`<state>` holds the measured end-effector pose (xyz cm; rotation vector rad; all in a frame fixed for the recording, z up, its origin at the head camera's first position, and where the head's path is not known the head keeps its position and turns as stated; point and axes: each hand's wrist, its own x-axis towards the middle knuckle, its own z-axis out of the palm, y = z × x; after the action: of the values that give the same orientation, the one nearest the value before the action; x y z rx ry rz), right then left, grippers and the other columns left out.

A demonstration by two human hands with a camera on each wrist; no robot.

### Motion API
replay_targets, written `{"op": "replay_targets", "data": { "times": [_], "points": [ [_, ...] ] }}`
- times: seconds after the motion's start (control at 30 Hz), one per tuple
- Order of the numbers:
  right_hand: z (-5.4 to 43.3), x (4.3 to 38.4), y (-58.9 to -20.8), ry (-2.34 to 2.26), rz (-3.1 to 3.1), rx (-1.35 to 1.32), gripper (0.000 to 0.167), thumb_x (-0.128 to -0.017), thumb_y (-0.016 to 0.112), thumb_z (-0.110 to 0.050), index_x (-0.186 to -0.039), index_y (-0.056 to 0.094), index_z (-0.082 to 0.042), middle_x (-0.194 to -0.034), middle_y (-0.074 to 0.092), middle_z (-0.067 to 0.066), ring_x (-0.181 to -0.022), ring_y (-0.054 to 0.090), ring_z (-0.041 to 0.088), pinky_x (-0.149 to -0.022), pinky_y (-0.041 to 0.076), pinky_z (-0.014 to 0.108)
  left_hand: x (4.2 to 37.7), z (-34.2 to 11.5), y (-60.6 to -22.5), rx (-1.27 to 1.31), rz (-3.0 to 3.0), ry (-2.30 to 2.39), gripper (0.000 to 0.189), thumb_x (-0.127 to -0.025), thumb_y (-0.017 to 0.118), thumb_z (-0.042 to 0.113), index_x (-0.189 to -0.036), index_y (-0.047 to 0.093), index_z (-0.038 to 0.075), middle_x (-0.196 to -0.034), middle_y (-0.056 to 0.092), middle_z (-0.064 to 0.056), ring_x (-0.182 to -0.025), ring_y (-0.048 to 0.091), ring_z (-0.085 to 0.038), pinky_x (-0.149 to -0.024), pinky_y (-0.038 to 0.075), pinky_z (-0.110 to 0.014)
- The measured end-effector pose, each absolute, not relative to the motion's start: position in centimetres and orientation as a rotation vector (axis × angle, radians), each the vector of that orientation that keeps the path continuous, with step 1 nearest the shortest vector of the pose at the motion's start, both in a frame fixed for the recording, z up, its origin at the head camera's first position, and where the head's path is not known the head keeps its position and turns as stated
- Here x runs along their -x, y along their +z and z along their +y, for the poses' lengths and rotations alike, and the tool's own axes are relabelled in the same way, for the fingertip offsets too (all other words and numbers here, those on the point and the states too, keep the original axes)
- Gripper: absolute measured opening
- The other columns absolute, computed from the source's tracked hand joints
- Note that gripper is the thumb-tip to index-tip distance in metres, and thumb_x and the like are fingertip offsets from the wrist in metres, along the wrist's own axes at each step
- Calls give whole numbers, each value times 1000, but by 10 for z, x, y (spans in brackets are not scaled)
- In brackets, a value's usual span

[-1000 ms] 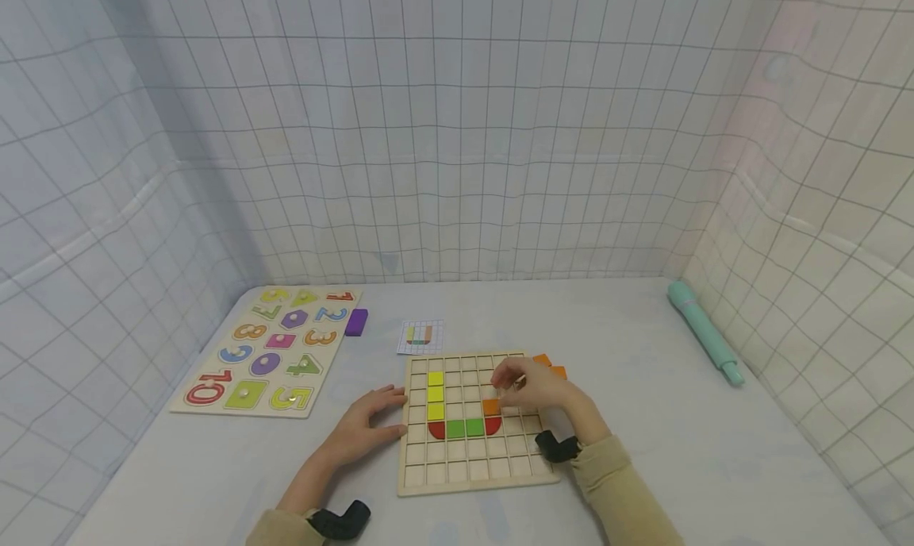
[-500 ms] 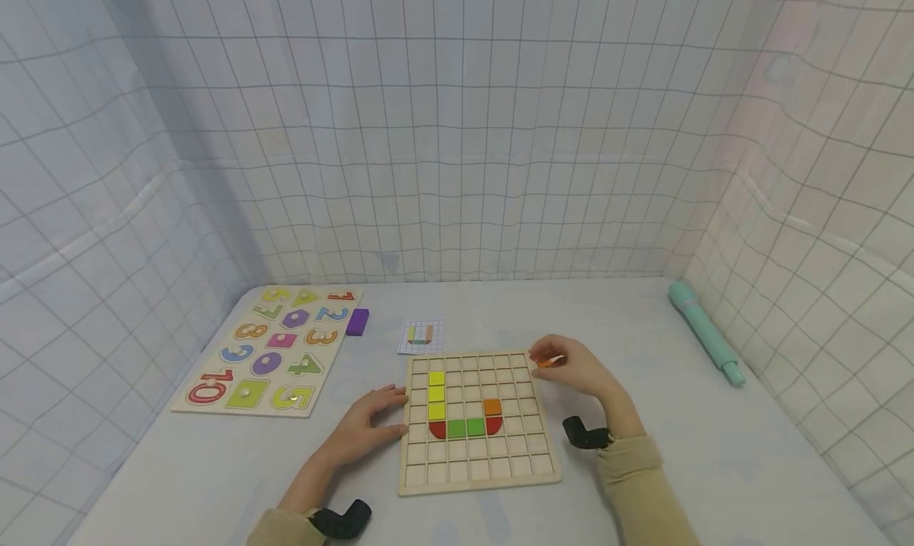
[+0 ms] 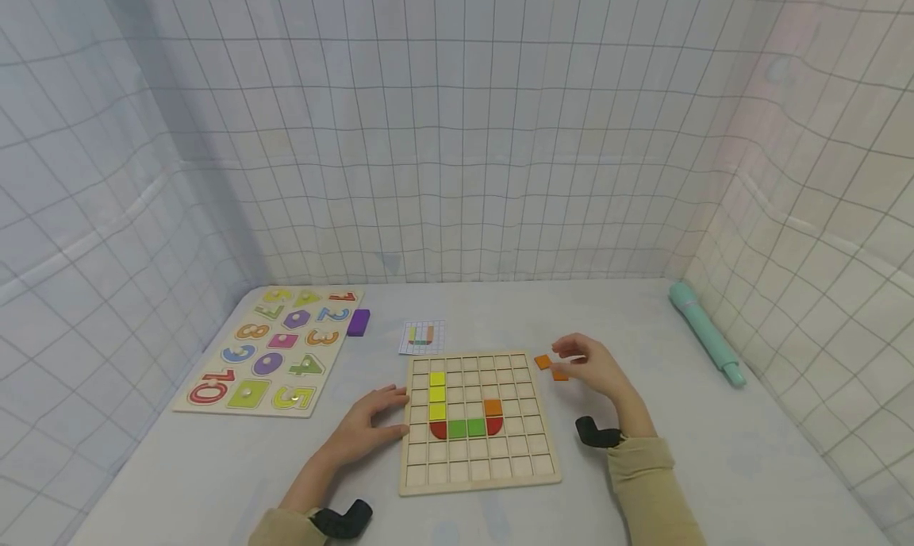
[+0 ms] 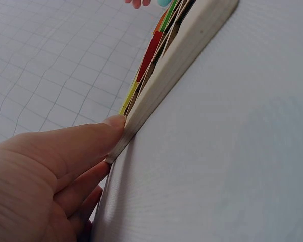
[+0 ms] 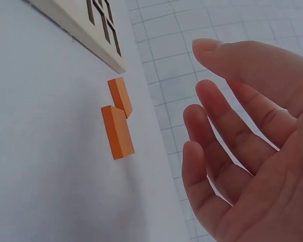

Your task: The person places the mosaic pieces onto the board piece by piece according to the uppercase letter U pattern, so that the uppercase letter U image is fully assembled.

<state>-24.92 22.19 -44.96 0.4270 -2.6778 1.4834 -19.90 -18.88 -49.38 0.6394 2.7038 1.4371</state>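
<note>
A wooden grid board [image 3: 464, 468] lies on the table with yellow tiles [image 3: 437, 394], green tiles [image 3: 466, 428], red rounded corner tiles [image 3: 439, 429] and one orange tile [image 3: 493, 408] set in its cells. My left hand [image 3: 364, 428] touches the board's left edge; in the left wrist view its thumb [image 4: 86, 143] meets the side of the wood. Two loose orange squares [image 5: 117, 132] rest on the table off the board's upper right corner. Just above and beside them is my right hand [image 3: 596, 369], fingers loosely bent, with nothing in it. It partly covers the nearer square in the head view.
Behind the board lies a small pattern card [image 3: 422, 337]. To the left are a number puzzle board [image 3: 324, 363] and a purple block [image 3: 359, 322]. A rolled mint-green item [image 3: 705, 333] lies far right. Gridded sheeting [image 3: 457, 133] walls the back and sides.
My right hand has moved right, from over the board's right column to the loose orange squares, then slightly beyond their upper left one. My left hand has stayed at the board edge.
</note>
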Motion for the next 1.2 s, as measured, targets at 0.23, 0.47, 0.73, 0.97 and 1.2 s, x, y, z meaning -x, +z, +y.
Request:
{"op": "replay_targets", "data": {
  "times": [0.23,0.47,0.73,0.97,1.2],
  "points": [
    [225,251,-458,1528,-2677,-377,34,-83,71,-10,-112,60,1,-113,61,16,-109,54,34,-93,46,49,199,-189,-494,-662,2718,1427,46,-81,74,24,-120,62,4,-133,53,-11,-133,35,-36,-112,19,-53],
    [227,252,-463,1535,-2683,-351,33,-83,69,-9,-113,60,2,-113,60,18,-110,53,35,-94,45,50,198,-189,-493,-662,2711,1435,46,-80,74,23,-120,62,3,-134,53,-12,-133,35,-36,-113,19,-53],
    [229,251,-468,1539,-2700,-307,38,-79,75,-15,-112,61,1,-112,61,15,-111,52,33,-95,45,49,198,-188,-493,-642,2710,1432,47,-80,74,23,-120,62,2,-134,53,-12,-133,35,-36,-113,19,-53],
    [227,252,-470,1498,-2727,-264,37,-78,76,-16,-109,62,-1,-110,62,13,-109,53,32,-94,45,47,198,-188,-492,-638,2702,1436,47,-80,74,22,-120,61,2,-134,53,-12,-133,34,-36,-113,17,-52],
    [227,253,-472,1464,-2749,-227,36,-78,76,-14,-108,62,-2,-110,62,13,-108,54,31,-94,45,46,198,-188,-492,-633,2703,1435,47,-80,74,22,-120,61,2,-134,53,-12,-133,34,-36,-113,18,-52]
  ]
}}
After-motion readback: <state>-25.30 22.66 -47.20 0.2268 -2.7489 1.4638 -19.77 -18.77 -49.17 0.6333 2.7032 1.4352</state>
